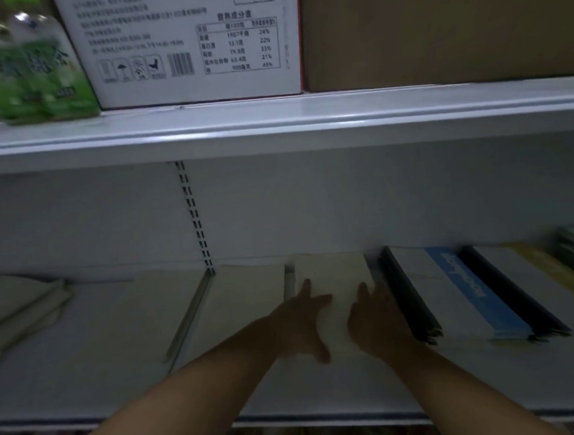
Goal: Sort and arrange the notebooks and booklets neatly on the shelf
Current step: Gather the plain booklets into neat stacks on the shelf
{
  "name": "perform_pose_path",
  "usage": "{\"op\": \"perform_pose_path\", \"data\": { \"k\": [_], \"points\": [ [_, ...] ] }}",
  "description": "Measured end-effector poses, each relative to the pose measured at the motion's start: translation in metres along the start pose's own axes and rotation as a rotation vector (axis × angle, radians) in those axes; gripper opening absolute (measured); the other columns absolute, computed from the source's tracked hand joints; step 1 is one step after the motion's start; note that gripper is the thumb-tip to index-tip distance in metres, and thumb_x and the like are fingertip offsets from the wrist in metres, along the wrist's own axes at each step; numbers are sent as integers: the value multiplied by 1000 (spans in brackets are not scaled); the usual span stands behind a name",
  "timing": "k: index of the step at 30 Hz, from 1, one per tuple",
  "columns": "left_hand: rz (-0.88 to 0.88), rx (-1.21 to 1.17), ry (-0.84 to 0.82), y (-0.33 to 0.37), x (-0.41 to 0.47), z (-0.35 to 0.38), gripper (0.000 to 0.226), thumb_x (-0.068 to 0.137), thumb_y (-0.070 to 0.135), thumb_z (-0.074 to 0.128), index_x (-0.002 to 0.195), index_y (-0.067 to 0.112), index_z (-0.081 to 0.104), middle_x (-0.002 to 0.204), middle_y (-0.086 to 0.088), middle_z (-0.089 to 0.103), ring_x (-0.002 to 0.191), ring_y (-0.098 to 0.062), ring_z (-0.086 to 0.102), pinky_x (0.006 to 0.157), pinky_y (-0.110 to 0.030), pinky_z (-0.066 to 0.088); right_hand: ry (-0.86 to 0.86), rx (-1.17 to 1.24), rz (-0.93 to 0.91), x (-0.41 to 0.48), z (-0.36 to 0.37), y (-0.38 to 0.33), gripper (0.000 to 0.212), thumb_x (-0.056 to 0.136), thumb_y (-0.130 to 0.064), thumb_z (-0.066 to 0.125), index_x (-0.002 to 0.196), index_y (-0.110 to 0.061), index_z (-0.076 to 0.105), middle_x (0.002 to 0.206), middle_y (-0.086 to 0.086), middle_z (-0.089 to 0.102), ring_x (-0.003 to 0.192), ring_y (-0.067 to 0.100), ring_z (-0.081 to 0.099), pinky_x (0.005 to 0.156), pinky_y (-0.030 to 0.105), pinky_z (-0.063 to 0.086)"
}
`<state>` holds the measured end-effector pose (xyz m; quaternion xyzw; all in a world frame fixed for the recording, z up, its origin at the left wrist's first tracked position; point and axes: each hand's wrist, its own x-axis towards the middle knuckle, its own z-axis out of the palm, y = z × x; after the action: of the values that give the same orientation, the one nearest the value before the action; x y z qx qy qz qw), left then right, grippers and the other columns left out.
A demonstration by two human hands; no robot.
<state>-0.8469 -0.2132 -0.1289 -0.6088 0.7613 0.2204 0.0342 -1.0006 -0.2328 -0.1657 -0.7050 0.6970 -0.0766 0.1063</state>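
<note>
My left hand (299, 321) and right hand (377, 321), fingers straight and pressing rather than clasping, flank the cream booklets (333, 274) lying flat on the lower shelf (317, 392), long axis running front-to-back, both palms equally near.

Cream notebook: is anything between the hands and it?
Nothing visible. The left hand and right hand already touch the cream notebook, one on each side. A black-spined stack lies close along its right edge, beside the right hand.
</note>
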Motion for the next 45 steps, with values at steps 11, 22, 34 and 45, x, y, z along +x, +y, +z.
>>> {"op": "perform_pose_path", "data": {
  "k": [11, 22, 34, 45],
  "points": [
    [2, 125, 255, -74, -106, -49, 65, 99, 46, 35, 152, 19, 10, 160, -4, -8, 146, -19, -16, 118, -35, -1, 101, -578, -280, -7, -37, -42, 36, 96, -25, 35, 130, -19, 46, 138, 6, 45, 131, 27, 39, 110, 39, 30],
    [-597, 289, 491, -391, -343, -125, 61, 99, 49, 30, 151, 21, 19, 161, -6, 1, 148, -24, -5, 120, -39, 8, 8, -294, -981, -125, 16, -414, 57, 97, -24, 37, 150, -19, 17, 159, 9, 0, 146, 25, -6, 118, 37, -1],
    [-682, 160, 482, -503, -445, -106, 63, 98, 51, 30, 152, 21, 15, 161, -5, 5, 148, -22, -1, 120, -41, 7, -91, -287, -1041, -142, 71, -561, 56, 96, -25, 37, 149, -21, 20, 159, 8, 6, 147, 25, 0, 119, 37, 12],
    [-518, -52, 349, -561, -373, -111, 59, 98, 46, 40, 150, 27, 22, 159, 2, 17, 145, -17, 20, 114, -27, 21, -112, -162, -809, -68, 124, -631, 46, 94, -44, 42, 128, -12, 45, 134, 14, 45, 121, 28, 45, 96, 35, 40]
  ]
}}
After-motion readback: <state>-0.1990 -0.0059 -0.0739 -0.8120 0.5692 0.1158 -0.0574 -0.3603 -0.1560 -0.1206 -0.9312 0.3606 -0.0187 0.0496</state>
